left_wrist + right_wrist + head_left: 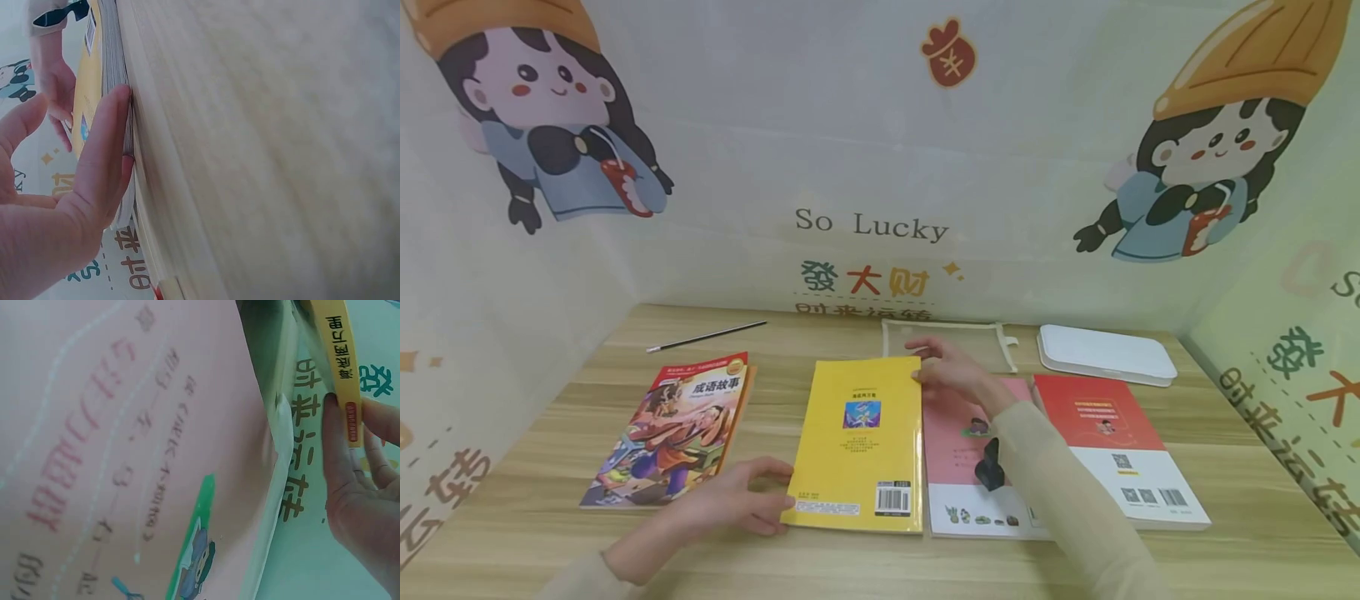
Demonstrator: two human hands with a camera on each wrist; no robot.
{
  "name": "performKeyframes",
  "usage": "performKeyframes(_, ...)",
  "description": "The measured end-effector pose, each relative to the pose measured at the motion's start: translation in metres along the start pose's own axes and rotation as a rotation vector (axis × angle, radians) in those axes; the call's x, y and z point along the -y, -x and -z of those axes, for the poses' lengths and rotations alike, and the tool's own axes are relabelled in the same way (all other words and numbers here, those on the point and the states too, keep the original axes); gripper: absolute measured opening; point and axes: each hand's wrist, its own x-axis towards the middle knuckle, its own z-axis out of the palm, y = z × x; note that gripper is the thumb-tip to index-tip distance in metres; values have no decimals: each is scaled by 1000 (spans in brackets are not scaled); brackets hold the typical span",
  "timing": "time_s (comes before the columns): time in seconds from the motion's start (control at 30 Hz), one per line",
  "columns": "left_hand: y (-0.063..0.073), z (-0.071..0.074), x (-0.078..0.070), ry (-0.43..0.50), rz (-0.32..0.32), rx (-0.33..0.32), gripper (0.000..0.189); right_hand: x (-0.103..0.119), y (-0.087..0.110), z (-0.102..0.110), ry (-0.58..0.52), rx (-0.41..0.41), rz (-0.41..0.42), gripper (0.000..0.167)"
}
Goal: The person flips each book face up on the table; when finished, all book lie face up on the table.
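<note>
A yellow book [850, 442], back cover up with a barcode, lies in the middle of the wooden table. My right hand [951, 375] pinches its upper right corner; in the right wrist view, thumb and fingers [337, 444] sit on either side of the spine. At the lower left edge is my left hand [737, 500]. The left wrist view shows its fairly straight fingers [106, 144] against the page edges, thumb apart. Just right of the yellow book lies a pink-and-white book [955, 492], partly hidden by my right arm.
A red-and-white book [1105, 417] lies at the right, an illustrated storybook [677, 425] at the left. Along the back are a black pencil [707, 337], a mesh pouch [895, 342] and a white case [1105, 354]. Printed cloth walls [737, 167] enclose the table.
</note>
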Motion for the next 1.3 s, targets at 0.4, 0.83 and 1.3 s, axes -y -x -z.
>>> performKeyframes(0.4,-1,6,2,32,-33,75,63,0,8,7,-173,36,133,41)
performKeyframes(0.83,0,8,5,-2,-100,158,59,-2,13,9,-257,-10,112,41)
performKeyframes(1.3,1,10,-1,125,-168,206,70,4,14,12,-304,-50,49,48)
